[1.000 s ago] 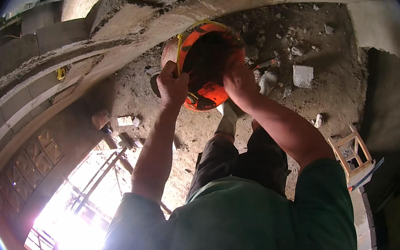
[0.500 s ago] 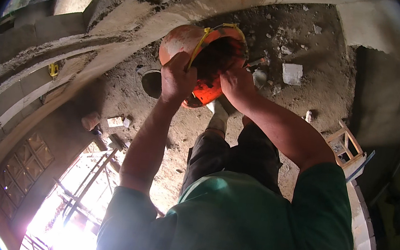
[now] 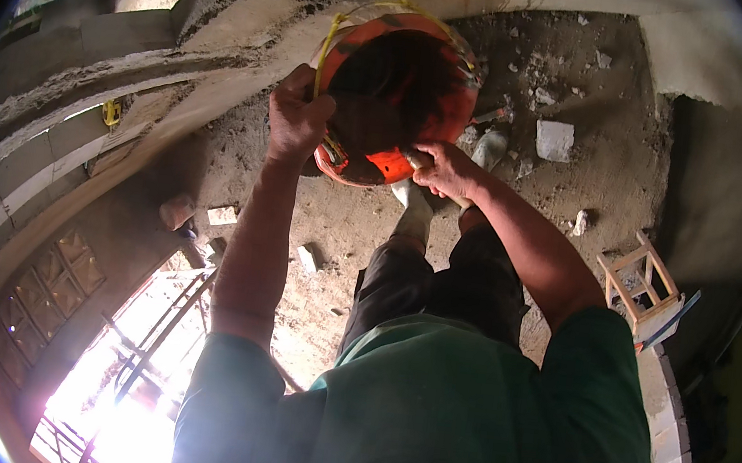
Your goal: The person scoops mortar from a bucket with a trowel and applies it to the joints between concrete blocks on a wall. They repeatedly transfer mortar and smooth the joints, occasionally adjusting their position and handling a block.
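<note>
An orange bucket [image 3: 441, 134] with a yellow handle [image 3: 328, 44] is held up before me, its wide mouth facing me and its inside dark and dirty. My left hand [image 3: 300, 115] is closed on the left rim, next to the yellow handle. At the bucket's near right edge, my right hand [image 3: 447, 170] is closed around a pale tool handle [image 3: 462, 202]. The tool's working end cannot be made out against the bucket. Something small and striped [image 3: 334, 152] shows at the near left rim, too unclear to name.
Rough dirt floor with rubble surrounds my feet. A white block [image 3: 553, 141] lies to the right of the bucket. Farther right stands a wooden frame [image 3: 640, 276]. A block wall [image 3: 61, 141] runs along the left, with a yellow object [image 3: 111, 113] on it. Bright light enters at lower left.
The bucket has turned so its mouth faces me more fully. My left hand has moved left and up with the rim. My right hand has drawn back from inside, showing the tool handle.
</note>
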Available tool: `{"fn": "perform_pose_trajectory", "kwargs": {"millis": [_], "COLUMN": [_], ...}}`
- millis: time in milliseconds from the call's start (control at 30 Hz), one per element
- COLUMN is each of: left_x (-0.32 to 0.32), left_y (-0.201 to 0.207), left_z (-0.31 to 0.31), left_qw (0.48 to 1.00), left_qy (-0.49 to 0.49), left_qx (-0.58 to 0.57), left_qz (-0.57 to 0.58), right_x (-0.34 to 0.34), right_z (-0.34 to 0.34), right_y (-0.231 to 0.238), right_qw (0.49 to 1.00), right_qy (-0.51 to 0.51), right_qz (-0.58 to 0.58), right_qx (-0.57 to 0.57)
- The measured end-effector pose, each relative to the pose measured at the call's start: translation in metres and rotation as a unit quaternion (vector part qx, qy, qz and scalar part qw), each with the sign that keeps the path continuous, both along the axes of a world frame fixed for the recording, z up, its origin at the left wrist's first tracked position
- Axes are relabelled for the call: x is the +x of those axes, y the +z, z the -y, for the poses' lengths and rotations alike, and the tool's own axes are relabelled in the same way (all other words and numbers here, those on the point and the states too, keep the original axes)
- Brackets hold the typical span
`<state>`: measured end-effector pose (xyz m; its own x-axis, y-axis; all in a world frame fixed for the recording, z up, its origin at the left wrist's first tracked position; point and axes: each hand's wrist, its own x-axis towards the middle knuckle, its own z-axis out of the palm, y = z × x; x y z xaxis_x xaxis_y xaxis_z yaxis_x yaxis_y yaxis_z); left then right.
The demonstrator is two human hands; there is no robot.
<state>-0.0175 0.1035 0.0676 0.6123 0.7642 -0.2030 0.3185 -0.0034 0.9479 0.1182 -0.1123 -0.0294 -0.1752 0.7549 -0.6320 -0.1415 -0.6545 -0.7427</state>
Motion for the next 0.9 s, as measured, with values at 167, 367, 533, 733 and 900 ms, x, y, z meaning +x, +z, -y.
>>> {"fn": "perform_pose_trajectory", "kwargs": {"millis": [167,367,533,733,900], "left_x": [0.006,-0.025,-0.027,-0.036,-0.023], "left_y": [0.017,-0.046,-0.064,-0.091,-0.092], "left_z": [0.002,0.010,0.041,0.076,0.095], "left_qw": [0.988,0.969,0.966,0.968,0.967], "left_qy": [0.102,0.204,0.233,0.237,0.219], "left_qx": [0.054,-0.068,-0.088,-0.074,-0.110], "left_qz": [-0.101,0.117,0.064,-0.037,-0.075], "right_x": [0.022,0.096,0.167,0.251,0.335], "right_z": [0.027,0.050,0.057,0.010,-0.041], "right_y": [0.003,0.034,0.064,0.081,0.075], "right_qw": [0.997,0.980,0.992,0.988,0.984], "right_qy": [-0.065,-0.035,-0.093,-0.139,-0.157], "right_qz": [-0.032,0.149,0.068,0.037,-0.025], "right_qx": [0.026,0.128,0.045,0.047,0.081]}}
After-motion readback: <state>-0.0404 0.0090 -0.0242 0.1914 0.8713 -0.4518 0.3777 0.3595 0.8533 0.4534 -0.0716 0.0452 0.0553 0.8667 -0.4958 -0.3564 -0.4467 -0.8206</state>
